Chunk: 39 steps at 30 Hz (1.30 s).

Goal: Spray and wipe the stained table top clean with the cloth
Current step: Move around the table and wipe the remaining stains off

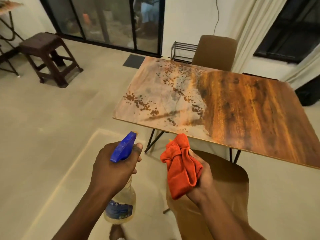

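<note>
Dark brown spatter (143, 104) and a pale smear cover the left half of the wooden table (251, 108), while its right half shows clean grain. Short of the near edge, a person's left hand (114, 168) is wrapped around the neck of a spray bottle (121, 198), its blue nozzle angled up toward the stains, index finger by the trigger. The right hand (202, 177) is clenched on a bunched orange cloth (181, 166), held in the air above a brown chair (228, 184). Spraying looks to be the step at hand. It would go best with the nozzle brought in over the spotted patch and misted evenly, then the cloth opened flat so more of it meets the surface.
</note>
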### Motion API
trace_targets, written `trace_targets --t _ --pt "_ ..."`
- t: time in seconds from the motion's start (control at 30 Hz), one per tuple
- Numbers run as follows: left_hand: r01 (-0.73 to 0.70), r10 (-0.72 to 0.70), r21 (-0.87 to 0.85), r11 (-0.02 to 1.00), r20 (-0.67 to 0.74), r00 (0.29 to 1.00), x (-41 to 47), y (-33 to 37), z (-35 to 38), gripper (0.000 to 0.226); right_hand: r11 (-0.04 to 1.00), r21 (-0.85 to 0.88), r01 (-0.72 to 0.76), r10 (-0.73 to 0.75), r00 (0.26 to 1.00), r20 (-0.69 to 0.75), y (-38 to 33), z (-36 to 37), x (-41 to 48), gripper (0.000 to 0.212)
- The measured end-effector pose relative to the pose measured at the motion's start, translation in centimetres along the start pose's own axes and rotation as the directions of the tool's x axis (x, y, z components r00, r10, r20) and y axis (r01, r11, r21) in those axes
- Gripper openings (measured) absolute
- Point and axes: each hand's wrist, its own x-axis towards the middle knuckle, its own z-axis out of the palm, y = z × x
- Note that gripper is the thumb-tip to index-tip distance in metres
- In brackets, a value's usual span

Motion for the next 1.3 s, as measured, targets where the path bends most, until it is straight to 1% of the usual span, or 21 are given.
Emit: trace_targets --t 0.2,0.37,0.6,0.77,0.83,0.9,1.0,1.07,1.17,1.23,1.3 --pt "-0.059 0.049 0.072 0.996 0.130 0.990 7.3 -2.1 -4.4 0.035 0.988 0.086 0.128 -0.125 0.991 -0.046 4.0 4.4 4.5 0.046" --pt "-0.112 0.089 0.107 0.988 0.204 0.975 13.1 -2.3 -4.8 0.037 0.964 0.127 0.234 -0.226 0.972 -0.070 3.8 4.5 7.7 0.045" --pt "-0.173 0.116 0.158 0.972 0.317 0.941 20.3 -0.5 -2.0 0.049 0.949 0.094 0.301 -0.283 0.945 -0.164 0.0 3.4 12.6 0.042" --pt "-0.201 0.112 0.234 0.951 0.347 0.931 25.6 0.2 0.8 0.052 0.933 0.077 0.351 -0.326 0.917 -0.229 -4.5 4.0 18.4 0.041" --pt "-0.196 0.096 0.260 0.945 0.354 0.930 27.4 0.6 2.1 0.046 0.934 -0.010 0.357 -0.340 0.881 -0.330 -6.9 3.8 20.6 0.043" --pt "-0.180 0.077 0.262 0.948 0.362 0.929 28.9 1.1 3.4 0.041 0.929 -0.150 0.339 -0.371 0.825 -0.427 -9.1 3.6 22.8 0.045" --pt "-0.172 0.056 0.276 0.946 0.385 0.921 31.5 1.9 5.6 0.042 0.903 -0.314 0.294 -0.424 0.737 -0.527 -12.1 3.4 25.9 0.044" --pt "-0.186 0.054 0.292 0.938 0.407 0.912 32.7 2.5 6.8 0.042 0.869 -0.403 0.289 -0.480 0.691 -0.540 -13.4 3.5 27.6 0.043" --pt "-0.180 0.027 0.327 0.928 0.424 0.905 34.7 3.0 8.7 0.044 0.776 -0.581 0.246 -0.583 0.632 -0.511 -14.3 3.2 30.4 0.043" --pt "-0.185 0.015 0.354 0.917 0.432 0.902 35.9 3.2 9.4 0.047 0.696 -0.696 0.178 -0.639 0.595 -0.487 -14.2 2.8 32.1 0.045" --pt "-0.207 0.009 0.386 0.899 0.456 0.890 36.9 3.1 9.9 0.046 0.577 -0.814 0.061 -0.715 0.520 -0.468 -13.9 2.1 33.5 0.047"
